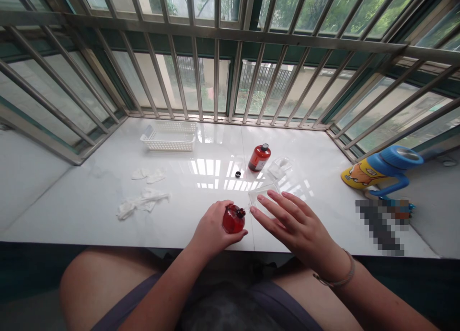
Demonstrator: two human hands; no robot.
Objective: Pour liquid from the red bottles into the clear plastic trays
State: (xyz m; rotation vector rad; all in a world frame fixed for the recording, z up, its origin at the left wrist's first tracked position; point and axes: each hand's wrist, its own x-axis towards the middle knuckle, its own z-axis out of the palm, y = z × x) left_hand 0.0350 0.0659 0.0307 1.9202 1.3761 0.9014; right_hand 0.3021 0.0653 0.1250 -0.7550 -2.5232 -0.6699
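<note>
My left hand (212, 230) is wrapped round a small red bottle (233, 219) lying tilted at the near edge of the white sill (89, 197). Its dark neck points right toward a clear plastic dish (259, 195). My right hand (293, 221) lies over the near side of that dish, fingers stretched out and apart, holding nothing. Farther back a second red-brown bottle (259, 157) stands upright without its cap. A small black cap (237, 174) rests on the sill to its left. A crumpled clear plastic bag (279, 167) lies to the right of the standing bottle.
A white slotted basket (168, 137) sits at the back left. White crumpled gloves or tissues (143, 200) lie on the left, smaller white pieces (148, 175) behind them. A blue and yellow jug (384, 168) lies at the right edge. Metal window bars (215, 77) enclose the sill.
</note>
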